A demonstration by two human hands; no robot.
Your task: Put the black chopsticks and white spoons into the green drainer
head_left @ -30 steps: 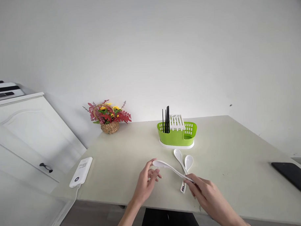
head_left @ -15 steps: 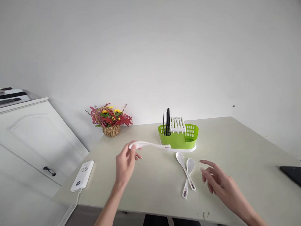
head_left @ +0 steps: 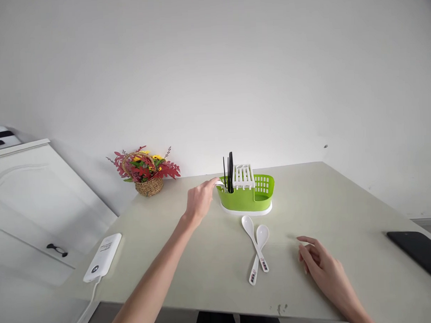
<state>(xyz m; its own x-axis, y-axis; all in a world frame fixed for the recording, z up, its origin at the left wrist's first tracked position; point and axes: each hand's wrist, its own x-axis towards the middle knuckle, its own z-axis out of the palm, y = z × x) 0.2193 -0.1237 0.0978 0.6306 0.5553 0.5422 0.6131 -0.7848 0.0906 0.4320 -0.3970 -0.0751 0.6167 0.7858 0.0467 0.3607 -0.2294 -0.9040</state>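
My left hand [head_left: 200, 199] is closed on a white spoon [head_left: 221, 185], most of it hidden by my fingers. Its far end reaches into the left compartment of a green holder [head_left: 243, 201], beside several black chopsticks [head_left: 230, 172] standing there. A white slotted rack [head_left: 243, 176] sits across the holder's middle. In front of it, two white spoons lie crossed on the table, one spoon [head_left: 251, 232] over the other spoon [head_left: 262, 234]. To their right, my right hand [head_left: 325, 270] holds nothing; its index finger is stretched out and the others are loosely bent.
A wicker basket [head_left: 149, 187] of red and yellow flowers stands at the back left. On the table's left lies a white power bank [head_left: 103, 257] with a cable. A black phone [head_left: 418, 251] lies at the right. White cabinet [head_left: 21, 187] beyond the left edge.
My left hand has carried its spoon forward and right, and the spoon now enters the holder's left compartment. My right hand stays low beside the crossed spoons. The view has shifted slightly right.
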